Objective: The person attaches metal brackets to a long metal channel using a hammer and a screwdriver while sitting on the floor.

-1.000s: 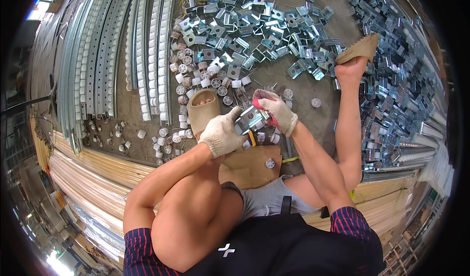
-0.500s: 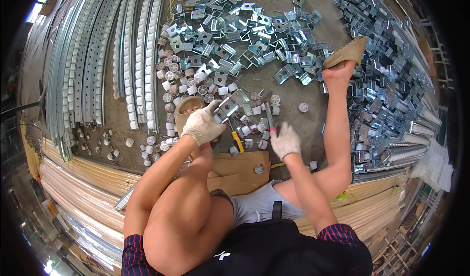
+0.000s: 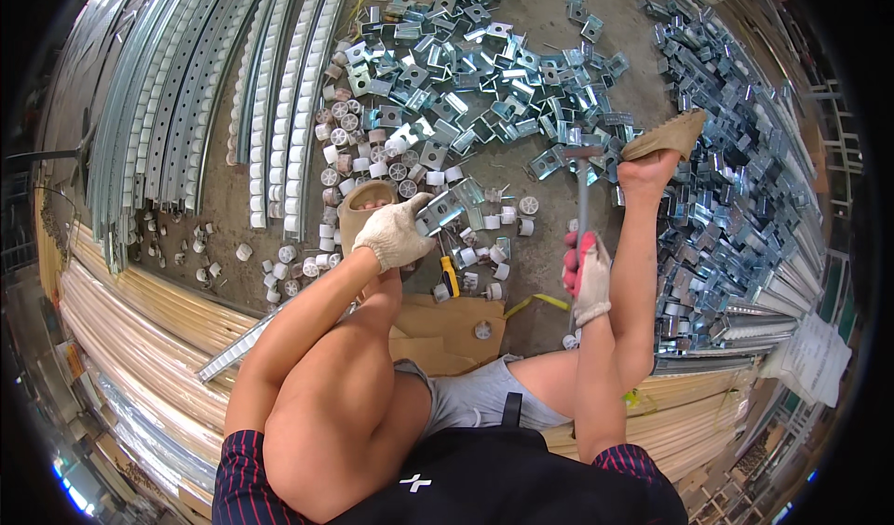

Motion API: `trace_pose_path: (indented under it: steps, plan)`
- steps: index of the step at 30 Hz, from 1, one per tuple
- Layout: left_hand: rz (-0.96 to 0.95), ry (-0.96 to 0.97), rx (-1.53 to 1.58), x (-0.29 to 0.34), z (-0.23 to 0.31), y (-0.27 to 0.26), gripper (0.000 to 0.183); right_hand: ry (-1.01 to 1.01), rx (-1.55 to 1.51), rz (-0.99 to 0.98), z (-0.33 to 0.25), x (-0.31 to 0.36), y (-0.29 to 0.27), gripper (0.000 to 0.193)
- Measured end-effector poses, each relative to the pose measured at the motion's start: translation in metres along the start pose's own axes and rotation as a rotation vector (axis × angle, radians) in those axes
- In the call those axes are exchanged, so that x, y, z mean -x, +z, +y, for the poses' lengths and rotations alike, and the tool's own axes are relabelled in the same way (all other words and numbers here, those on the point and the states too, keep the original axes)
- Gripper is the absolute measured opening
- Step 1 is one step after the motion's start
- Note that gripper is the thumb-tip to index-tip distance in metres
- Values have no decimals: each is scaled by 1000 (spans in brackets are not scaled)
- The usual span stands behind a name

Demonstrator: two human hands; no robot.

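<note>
My left hand (image 3: 399, 232), in a white knit glove, grips a shiny bent metal bracket (image 3: 438, 214) with a hole in it, close above the floor by my left foot. More bracket pieces (image 3: 468, 193) touch or lie just beyond it; I cannot tell whether they are joined. A hammer (image 3: 584, 190) stands almost upright in my right hand (image 3: 590, 278), its head pointing away from me. That glove has pink-coated fingers, closed around the handle. Beneath the held bracket lie white rollers (image 3: 491, 222) and a yellow-and-black handled tool (image 3: 450, 276).
A loose heap of metal brackets (image 3: 503, 87) spreads ahead, with a larger pile (image 3: 717, 171) beyond my right leg. White wheels (image 3: 330, 177) crowd around my left foot. Long roller rails (image 3: 270, 106) lie at the left. Flattened cardboard (image 3: 438, 334) and wrapped strips (image 3: 149, 320) are nearer me.
My right hand has swung right with the hammer, away from the bracket, and the hammer now points up. My left hand still grips the bracket. The whole view has shifted slightly.
</note>
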State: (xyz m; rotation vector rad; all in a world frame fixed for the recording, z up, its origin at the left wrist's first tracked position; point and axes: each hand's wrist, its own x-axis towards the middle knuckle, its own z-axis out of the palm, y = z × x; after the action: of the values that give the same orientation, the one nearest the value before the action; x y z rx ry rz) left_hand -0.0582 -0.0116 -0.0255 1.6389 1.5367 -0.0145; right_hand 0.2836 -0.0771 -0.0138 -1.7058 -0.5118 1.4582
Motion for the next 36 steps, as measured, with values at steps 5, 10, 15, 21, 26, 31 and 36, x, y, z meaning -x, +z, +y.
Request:
trace_pose_path:
  steps: [5, 10, 15, 21, 26, 31, 36]
  plan:
    - [-30, -13, 33, -1, 3, -1, 57, -62, 539, -415, 19, 15, 30, 26]
    - [15, 11, -1, -1, -4, 3, 60, 29, 213, -79, 0, -19, 4, 33]
    - [-46, 6, 44, -7, -6, 4, 63, 118, 538, -402, 11, 7, 16, 24]
    - [-11, 29, 42, 5, 7, -4, 53, 7, 191, -22, 29, -9, 19, 34]
    - [59, 44, -21, 5, -14, -11, 58, -8, 467, -269, 14, -3, 8, 31]
    - [4, 23, 72, -5, -11, -15, 78, -556, 689, -382, 55, 0, 17, 25]
    - [-18, 30, 81, 0, 2, -26, 81, 13, 246, -16, 10, -11, 25, 36]
